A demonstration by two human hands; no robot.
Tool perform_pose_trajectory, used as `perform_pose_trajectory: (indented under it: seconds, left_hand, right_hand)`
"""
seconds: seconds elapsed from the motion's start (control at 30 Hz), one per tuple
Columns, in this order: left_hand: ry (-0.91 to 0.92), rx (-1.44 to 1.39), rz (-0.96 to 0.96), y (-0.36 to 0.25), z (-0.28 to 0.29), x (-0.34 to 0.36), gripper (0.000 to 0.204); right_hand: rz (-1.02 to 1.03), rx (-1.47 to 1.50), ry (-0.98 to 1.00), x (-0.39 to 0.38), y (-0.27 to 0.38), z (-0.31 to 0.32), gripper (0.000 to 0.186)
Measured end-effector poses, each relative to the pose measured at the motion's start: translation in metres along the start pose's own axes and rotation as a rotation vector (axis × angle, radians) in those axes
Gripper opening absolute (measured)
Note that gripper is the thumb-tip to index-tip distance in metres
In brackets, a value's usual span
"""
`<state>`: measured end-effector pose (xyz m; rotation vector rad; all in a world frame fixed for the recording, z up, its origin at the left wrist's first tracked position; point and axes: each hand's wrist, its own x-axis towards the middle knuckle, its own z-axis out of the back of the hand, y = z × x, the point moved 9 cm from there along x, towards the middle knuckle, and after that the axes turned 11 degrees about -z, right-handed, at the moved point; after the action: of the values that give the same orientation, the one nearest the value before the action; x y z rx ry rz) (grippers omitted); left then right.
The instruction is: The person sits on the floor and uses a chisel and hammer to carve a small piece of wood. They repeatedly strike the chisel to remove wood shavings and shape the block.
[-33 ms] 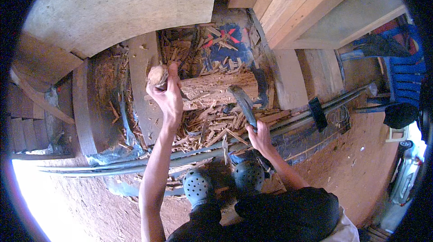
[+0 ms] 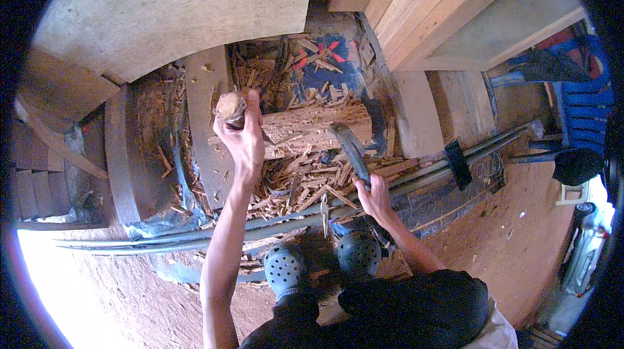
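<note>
My left hand (image 2: 242,134) is closed around a short, rough piece of wood (image 2: 230,107) with a pale rounded end. It holds the piece above the left end of a chipped log (image 2: 318,127); the fingers hide much of the piece. My right hand (image 2: 374,198) grips a dark, slightly curved blade tool (image 2: 353,154) that looks like a machete. The blade points away from me, its far end over the right part of the log. Wood chips (image 2: 292,180) lie thickly in front of the log and behind it.
Pale pipes (image 2: 260,225) run across in front of my grey clogs (image 2: 285,268). A large board (image 2: 175,11) overhangs the far left, and planks (image 2: 429,11) stand at the far right. A dark phone-like slab (image 2: 458,164) lies on the pipes; a blue chair (image 2: 585,108) stands farther right.
My left hand has turned slightly, and the wood piece in it has shifted a little to the right. My right hand and the blade tool have stayed in place.
</note>
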<state>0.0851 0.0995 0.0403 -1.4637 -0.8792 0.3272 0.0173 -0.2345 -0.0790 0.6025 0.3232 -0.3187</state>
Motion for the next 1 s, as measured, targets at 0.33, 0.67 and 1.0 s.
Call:
perform_pose_trajectory:
  seconds: [0.33,0.67,1.0]
  left_hand:
    - [0.573,0.146,-0.062,-0.028,-0.029,0.011,0.015]
    - [0.575,0.071,-0.023,0.001,-0.05,0.004,0.022]
    - [0.151,0.12,-0.073,0.012,-0.012,0.014,0.015]
  right_hand:
    - [0.076,0.121,0.048,0.013,-0.004,-0.009,0.038]
    - [0.291,0.112,-0.085,0.01,0.013,0.001,0.036]
    - [0.221,0.271,-0.005,0.012,0.028,0.013,0.044]
